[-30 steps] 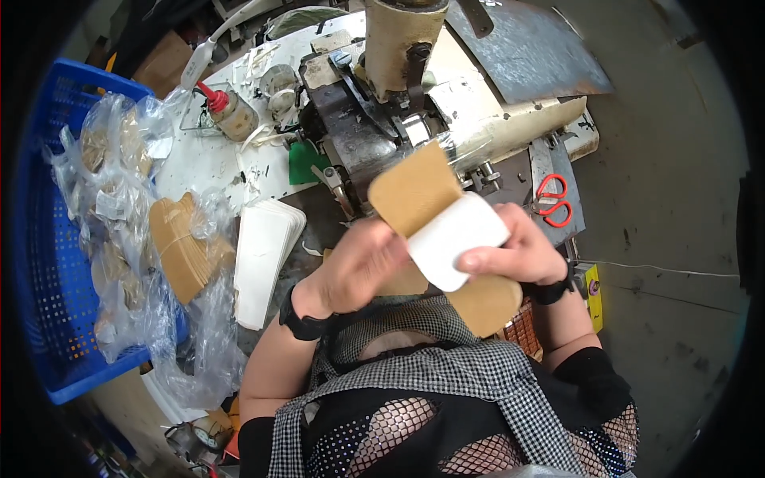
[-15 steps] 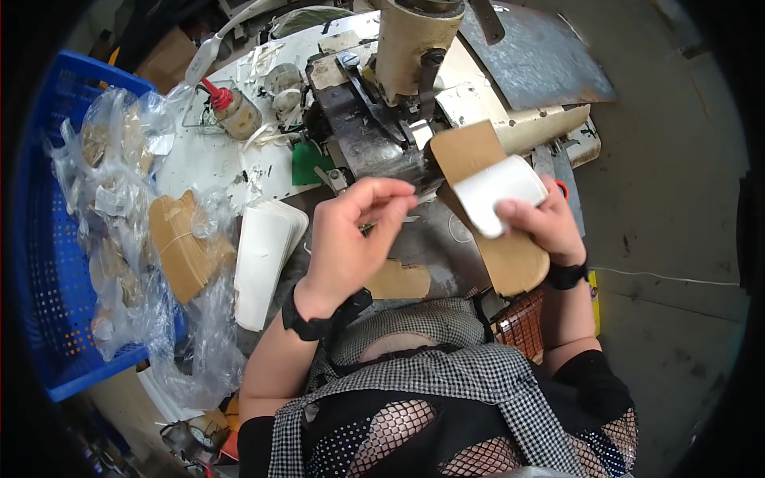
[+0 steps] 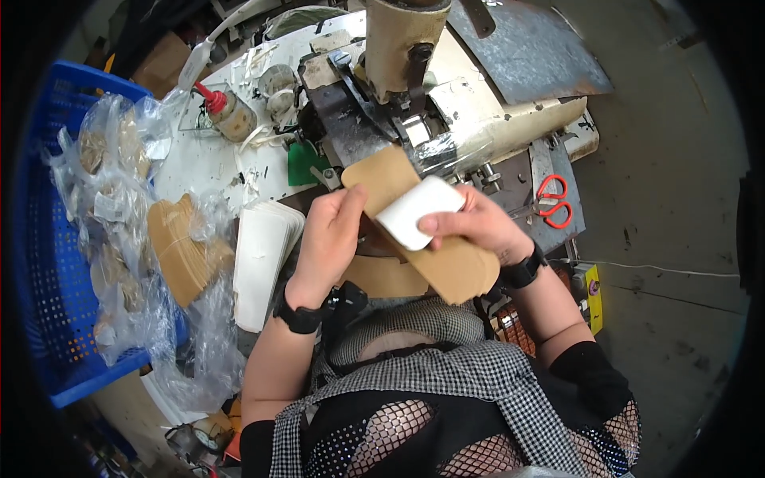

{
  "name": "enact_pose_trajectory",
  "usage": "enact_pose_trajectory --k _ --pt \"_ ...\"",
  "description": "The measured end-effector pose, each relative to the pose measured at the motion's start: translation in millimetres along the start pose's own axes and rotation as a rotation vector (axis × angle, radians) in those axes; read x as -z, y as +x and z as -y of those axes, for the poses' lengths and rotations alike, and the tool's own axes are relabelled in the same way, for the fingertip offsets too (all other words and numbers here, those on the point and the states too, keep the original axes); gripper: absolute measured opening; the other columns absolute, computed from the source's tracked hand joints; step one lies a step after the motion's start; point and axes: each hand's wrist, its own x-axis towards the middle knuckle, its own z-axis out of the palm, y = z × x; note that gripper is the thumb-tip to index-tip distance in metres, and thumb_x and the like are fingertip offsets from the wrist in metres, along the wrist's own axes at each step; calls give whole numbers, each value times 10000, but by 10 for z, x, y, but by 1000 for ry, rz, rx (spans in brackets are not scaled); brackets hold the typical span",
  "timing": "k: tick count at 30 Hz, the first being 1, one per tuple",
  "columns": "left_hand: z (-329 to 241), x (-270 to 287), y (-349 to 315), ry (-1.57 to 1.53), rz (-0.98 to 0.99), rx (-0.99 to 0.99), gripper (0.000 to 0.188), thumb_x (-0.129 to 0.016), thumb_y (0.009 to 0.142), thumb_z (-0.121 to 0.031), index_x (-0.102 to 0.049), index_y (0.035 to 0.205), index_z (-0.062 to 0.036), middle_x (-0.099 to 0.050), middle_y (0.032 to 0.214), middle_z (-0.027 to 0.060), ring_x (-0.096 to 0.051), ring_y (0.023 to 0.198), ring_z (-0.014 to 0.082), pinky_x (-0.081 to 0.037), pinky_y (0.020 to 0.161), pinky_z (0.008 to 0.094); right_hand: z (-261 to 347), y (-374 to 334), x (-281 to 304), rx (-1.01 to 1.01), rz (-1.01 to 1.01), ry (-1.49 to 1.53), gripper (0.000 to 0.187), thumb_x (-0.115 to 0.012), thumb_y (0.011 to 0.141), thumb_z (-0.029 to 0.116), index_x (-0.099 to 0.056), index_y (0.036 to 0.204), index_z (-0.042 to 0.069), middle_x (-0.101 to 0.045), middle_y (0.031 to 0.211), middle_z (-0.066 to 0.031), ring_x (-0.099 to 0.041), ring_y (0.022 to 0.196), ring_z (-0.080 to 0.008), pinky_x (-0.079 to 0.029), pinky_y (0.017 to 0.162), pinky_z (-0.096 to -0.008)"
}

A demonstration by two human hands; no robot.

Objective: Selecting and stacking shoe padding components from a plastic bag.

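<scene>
In front of the machine, my two hands hold a tan insole-shaped board (image 3: 384, 177) at a slant. My left hand (image 3: 327, 239) is closed, its thumb and fingers at the board's far left edge. A curved white piece (image 3: 418, 211) lies across the board's middle. My right hand (image 3: 488, 225) presses its thumb on the white piece and grips the board with it. At the near right end the board shows layered edges, so more than one sheet may be there. The right fingers underneath are hidden.
A cream sewing-type machine (image 3: 402, 52) stands ahead. To my left are stacked white pieces (image 3: 263, 267), banded tan boards (image 3: 177, 251), plastic bags and a blue basket (image 3: 60, 342). Red-handled scissors (image 3: 555, 199) lie at right; a red-capped bottle (image 3: 233, 117) stands far left.
My right hand has brought the tan board and white piece leftward, uncovering the scissors. My left hand, earlier apart from the board, now grips its edge.
</scene>
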Motion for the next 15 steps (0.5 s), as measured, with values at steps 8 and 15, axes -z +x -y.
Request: enact_pose_trajectory --k 8,15 --pt "-398 -151 -50 147 131 -385 249 -587 891 -146 -609 1023 63 -642 1032 163 -623 997 224 -486 866 323 464 -480 323 127 -74 -394 199 -761 766 191 -701 777 1 -681 725 -39 -610 652 -78 -484 641 -227" --pt "-253 -168 -130 32 470 -532 543 -488 929 -408 -502 1199 63 -539 1195 180 -529 1093 289 -392 935 336 241 -392 79 58 186 -317 229 -753 784 215 -707 822 -6 -686 750 -39 -602 693 -74 -480 657 -242"
